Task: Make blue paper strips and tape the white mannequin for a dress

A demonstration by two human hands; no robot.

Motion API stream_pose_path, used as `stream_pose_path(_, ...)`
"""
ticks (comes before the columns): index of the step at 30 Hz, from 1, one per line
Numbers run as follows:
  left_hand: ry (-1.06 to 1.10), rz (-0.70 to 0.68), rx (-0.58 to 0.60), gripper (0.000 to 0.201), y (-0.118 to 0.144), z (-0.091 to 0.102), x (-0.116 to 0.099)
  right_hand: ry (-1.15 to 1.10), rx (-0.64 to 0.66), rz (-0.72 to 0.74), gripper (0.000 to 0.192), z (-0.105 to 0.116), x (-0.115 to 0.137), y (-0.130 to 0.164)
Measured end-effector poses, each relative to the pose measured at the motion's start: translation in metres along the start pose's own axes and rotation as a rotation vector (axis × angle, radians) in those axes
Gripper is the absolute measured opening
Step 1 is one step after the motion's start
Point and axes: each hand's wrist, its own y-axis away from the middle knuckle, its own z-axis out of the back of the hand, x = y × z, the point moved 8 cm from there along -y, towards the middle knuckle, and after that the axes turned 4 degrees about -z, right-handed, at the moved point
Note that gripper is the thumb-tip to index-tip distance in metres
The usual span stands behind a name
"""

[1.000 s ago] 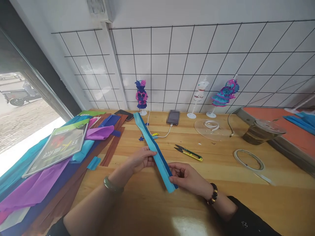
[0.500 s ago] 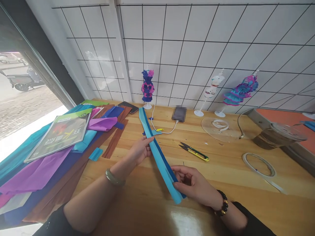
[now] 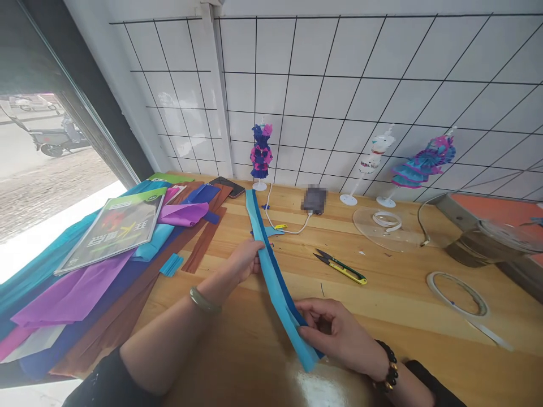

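A: Where is the paper strip (image 3: pixel 271 265)?

B: Across the middle of the worktop (image 3: pixel 382 299), a long band of light blue over dark blue, running from twelve o'clock down to five.

A: And the grips?

B: The left hand (image 3: pixel 244 261) pinches the strip midway, fingers closed on its edge. The right hand (image 3: pixel 339 333) is closed on the near end, lifted slightly off the wood.

A: How far along?

B: The two layers look aligned and folded lengthwise; I judge no pleating or cutting has begun. The yellow snips (image 3: pixel 341 267) lie untouched at two o'clock, the tape ring (image 3: pixel 457 285) at three, loose coloured sheets (image 3: pixel 76 288) at nine.
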Motion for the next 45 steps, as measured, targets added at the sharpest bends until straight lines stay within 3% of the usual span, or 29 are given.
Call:
stream_pose_path(5,-0.020,-0.009,0.035,0.020,0.002,-0.001,-0.004,0.045,-0.011,0.017,0.034,0.000,-0.002,-0.001)
stream_pose_path(9,-0.018,-0.110,-0.002,0.046,0.001,0.005,-0.010,0.012,-0.009,0.023,0.036,-0.001,-0.005,-0.001)
stream_pose_path(11,-0.006,-0.134,0.000,0.049,0.000,0.005,-0.011,-0.032,-0.012,0.023,0.040,-0.002,-0.006,-0.001)
stream_pose_path(21,0.148,-0.126,0.131,0.022,-0.001,-0.003,-0.016,-0.028,0.001,-0.031,0.037,-0.002,-0.005,-0.002)
stream_pose_path(28,0.287,-0.256,0.218,0.028,0.003,-0.002,-0.037,-0.096,-0.116,-0.040,0.035,0.012,-0.007,-0.004)
stream_pose_path(33,0.303,-0.335,0.152,0.023,0.001,0.012,-0.050,-0.171,-0.196,-0.063,0.036,0.021,-0.010,-0.007)
stream_pose_path(37,0.321,-0.396,0.102,0.017,0.003,0.019,-0.058,-0.289,-0.185,-0.068,0.038,0.020,-0.014,-0.012)
stream_pose_path(40,0.297,-0.405,0.151,0.016,0.008,0.010,-0.057,-0.328,-0.199,-0.056,0.047,0.021,-0.016,-0.014)
stream_pose_path(45,0.110,-0.249,0.378,0.021,0.020,-0.025,-0.031,-0.339,-0.235,-0.050,0.055,0.024,-0.018,-0.014)
